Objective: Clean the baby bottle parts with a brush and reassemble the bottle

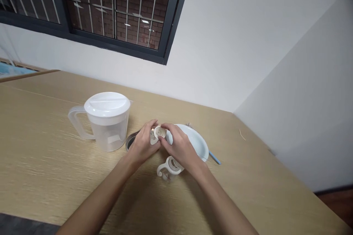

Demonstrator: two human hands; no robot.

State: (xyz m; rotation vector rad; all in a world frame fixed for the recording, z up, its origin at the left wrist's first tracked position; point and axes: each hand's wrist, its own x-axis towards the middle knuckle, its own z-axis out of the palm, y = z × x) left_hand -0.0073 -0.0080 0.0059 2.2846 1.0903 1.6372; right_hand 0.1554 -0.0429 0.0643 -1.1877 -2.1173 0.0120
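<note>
Both my hands meet near the middle of the table. A small round off-white cap-like piece is between their fingertips, its round face turned up towards me. My right hand pinches its right side with thumb and fingers. My left hand curls in from the left, its fingers bent around the piece's left side; a pale part there is mostly hidden. Below my right hand stands a small clear container with a white hooked handle, with something pale inside. A pale bowl or plate is partly behind my right hand.
A lidded translucent pitcher stands on the left, its handle pointing left. Behind my left hand shows a dark metal-rimmed dish. A blue stick-like handle pokes out beside the bowl. Walls and a barred window border the wooden table.
</note>
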